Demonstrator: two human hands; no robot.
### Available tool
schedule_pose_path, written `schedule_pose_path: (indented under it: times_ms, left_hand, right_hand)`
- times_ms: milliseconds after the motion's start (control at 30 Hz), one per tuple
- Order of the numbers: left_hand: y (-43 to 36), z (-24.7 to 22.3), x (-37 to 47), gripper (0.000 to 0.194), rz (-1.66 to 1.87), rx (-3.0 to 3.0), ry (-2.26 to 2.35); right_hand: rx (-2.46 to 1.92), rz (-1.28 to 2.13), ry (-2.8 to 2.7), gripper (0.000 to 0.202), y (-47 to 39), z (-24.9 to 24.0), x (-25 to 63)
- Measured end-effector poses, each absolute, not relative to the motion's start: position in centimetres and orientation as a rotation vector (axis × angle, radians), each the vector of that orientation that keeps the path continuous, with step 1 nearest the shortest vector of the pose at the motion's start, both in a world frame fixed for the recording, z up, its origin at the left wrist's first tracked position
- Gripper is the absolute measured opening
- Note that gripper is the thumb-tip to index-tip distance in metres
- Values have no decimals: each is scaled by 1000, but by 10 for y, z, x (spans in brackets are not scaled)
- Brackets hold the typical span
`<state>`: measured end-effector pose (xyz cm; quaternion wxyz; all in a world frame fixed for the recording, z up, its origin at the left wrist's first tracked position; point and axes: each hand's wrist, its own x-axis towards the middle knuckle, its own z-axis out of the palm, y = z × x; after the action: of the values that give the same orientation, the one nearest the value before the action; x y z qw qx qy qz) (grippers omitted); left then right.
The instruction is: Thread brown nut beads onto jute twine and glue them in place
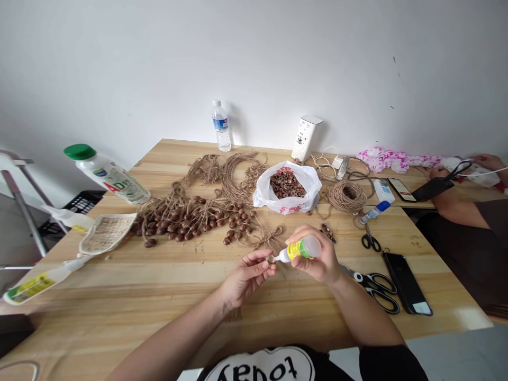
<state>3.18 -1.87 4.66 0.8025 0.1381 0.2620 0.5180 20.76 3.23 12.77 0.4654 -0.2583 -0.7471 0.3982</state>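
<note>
Near the front middle of the table, my left hand [251,276] pinches a small nut shell piece [271,259] between thumb and fingers. My right hand [319,259] is wrapped round a glue bottle [298,248] with a yellow and green label, tilted so its nozzle meets the shell piece. Just behind my hands lie twine strands [265,235] and loose brown nuts [238,225]. Farther left is a heap of nuts tied with twine [178,217]. A white plastic bag [264,193] of cut shells stands behind.
Scissors [383,291], a phone [407,283], small scissors [371,241], a glue stick [375,211] and a twine ball [347,196] lie right. A large white bottle [115,177] and woven tray [107,233] are left; a water bottle [221,127] stands behind. Another person's arm [456,203] rests far right.
</note>
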Motion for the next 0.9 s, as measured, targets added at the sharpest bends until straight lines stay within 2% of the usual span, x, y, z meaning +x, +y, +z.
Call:
schedule_pose_path:
  times_ms: [267, 900]
  left_hand:
    - [-18, 46, 32, 31, 1120, 313, 571]
    - [-18, 42, 33, 28, 1119, 319, 553]
  right_hand:
    - [-636, 1011, -1827, 37, 28, 130, 203]
    - [-614, 1047, -1768, 34, 28, 125, 200]
